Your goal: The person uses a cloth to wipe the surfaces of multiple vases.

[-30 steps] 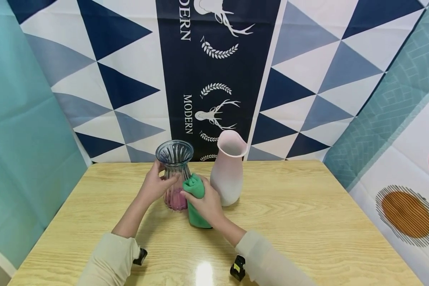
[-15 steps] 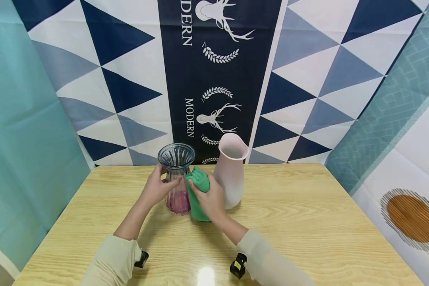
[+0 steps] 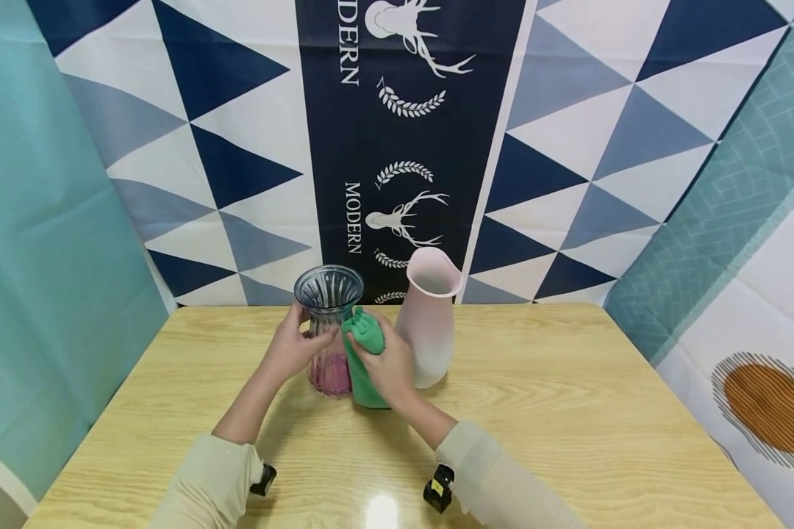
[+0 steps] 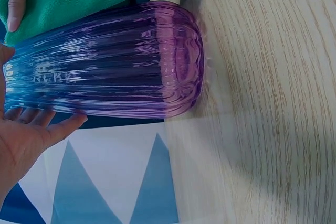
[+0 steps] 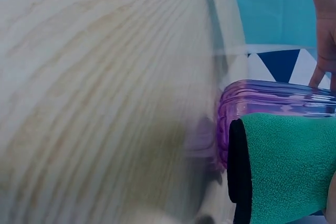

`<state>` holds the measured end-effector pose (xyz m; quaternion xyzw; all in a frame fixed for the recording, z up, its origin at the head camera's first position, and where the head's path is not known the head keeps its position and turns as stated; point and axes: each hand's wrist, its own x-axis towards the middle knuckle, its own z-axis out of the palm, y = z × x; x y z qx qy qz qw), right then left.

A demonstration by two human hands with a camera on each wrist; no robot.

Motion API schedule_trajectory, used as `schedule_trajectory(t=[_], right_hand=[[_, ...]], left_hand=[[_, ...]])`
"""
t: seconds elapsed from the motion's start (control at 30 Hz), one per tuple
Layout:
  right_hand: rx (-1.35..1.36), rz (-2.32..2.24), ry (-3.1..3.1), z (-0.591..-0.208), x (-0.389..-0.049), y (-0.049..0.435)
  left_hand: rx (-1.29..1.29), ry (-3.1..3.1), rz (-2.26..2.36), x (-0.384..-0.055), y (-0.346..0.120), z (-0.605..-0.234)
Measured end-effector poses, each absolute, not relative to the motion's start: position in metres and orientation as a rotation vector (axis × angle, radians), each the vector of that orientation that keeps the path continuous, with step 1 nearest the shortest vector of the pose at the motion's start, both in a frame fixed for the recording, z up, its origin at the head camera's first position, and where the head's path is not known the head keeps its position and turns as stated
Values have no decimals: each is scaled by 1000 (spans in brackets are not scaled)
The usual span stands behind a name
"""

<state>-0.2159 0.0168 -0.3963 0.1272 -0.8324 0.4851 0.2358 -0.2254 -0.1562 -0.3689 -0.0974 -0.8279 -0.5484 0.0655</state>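
Observation:
A ribbed glass vase (image 3: 331, 373), smoky blue at the flared rim and pink-purple at the base, stands upright on the table. My left hand (image 3: 290, 348) grips its narrow upper part from the left, with several fingers along its side in the left wrist view. In my right hand (image 3: 392, 361) is a bunched green cloth (image 3: 367, 386) with a dark edge. It lies against the vase's right side, its folded top poking out above the thumb. The right wrist view shows the cloth (image 5: 289, 166) hanging in front of the vase's purple base (image 5: 226, 108).
Just right of the right hand stands a tall pale pink-and-white vase (image 3: 426, 330) with a wavy rim. Behind the wooden table (image 3: 536, 411) hangs a patterned fabric backdrop (image 3: 251, 169). A teal sheet (image 3: 59, 242) borders the left side.
My right hand and the cloth have shifted slightly up and away along the glass vase. The left hand keeps its grip on the vase. The head view has tilted a little.

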Motion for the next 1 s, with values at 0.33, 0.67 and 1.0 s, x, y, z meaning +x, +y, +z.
schedule_trajectory(t=[0.33,0.67,1.0], right_hand=[[343,1306,-2375,-412,-210,23],[323,1195,-2571,-418,-206,31],[356,1254,-2515,-415,-204,34]], left_hand=[[-289,-2496,-1669,-227,-156,-366],[-313,-2486,-1660,-228,-155,-371],[-288,-2480,-1653,-227,-154,-370]])
